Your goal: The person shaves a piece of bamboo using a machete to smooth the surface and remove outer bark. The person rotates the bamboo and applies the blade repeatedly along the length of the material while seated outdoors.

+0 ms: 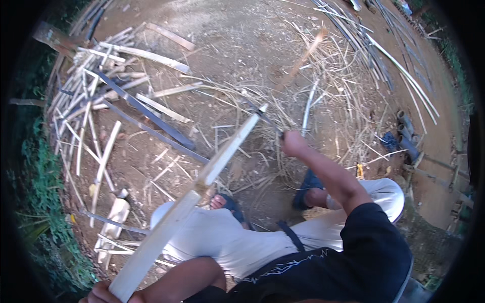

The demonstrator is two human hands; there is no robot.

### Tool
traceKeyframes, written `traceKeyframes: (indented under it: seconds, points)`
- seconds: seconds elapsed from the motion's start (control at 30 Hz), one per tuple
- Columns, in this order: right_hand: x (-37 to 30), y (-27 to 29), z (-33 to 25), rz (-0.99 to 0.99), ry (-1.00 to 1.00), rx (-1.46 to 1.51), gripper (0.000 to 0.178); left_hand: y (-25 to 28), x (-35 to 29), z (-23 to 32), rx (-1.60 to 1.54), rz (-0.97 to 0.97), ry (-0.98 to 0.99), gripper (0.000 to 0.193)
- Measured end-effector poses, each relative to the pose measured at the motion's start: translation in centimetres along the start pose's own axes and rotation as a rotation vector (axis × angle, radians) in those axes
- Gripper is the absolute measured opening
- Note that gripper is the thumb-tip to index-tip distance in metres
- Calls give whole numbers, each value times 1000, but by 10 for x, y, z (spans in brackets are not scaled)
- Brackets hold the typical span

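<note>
Nearest, the left hand [108,295], partly cut off by the lower edge, has its grip closed round the near end of the pale slat [166,227]. The slat runs from there over the trousers [217,232], its far part narrower beyond a joint; contact with the leg cannot be confirmed. One sandal [230,204] is just right of the slat, the other [303,194] well to its right. A thick offcut [118,212] lies on the ground left of the slat.

At the slat's far end, the knife [268,119] crosses it close to the tip. The right hand [294,144], just right of that end, has its grip closed on the handle; exact finger placement is blurred.

Farther off, a pile of split pieces [86,111] lies left of the slat's far end, shavings [338,91] beyond and right of it, and long strips [353,38] farthest out.

Assessment: the step in hand appears to be paring or splitting the slat from its far end. The next move would call for a steady left grip and a controlled blade angle along the grain, with the stroke directed clear of the legs.
</note>
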State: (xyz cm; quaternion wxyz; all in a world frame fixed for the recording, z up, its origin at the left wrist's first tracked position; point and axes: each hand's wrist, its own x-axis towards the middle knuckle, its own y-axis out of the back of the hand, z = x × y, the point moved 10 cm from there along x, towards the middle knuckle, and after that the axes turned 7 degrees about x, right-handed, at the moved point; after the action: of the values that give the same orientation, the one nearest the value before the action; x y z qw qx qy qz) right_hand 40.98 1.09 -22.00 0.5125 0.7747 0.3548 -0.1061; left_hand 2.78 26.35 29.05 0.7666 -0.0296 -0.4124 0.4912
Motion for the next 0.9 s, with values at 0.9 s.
traceKeyframes:
  seconds: [0.9]
  points:
    - [56, -3, 46, 56, -259, 260, 29, 17, 8, -3, 265, 215, -34, 44]
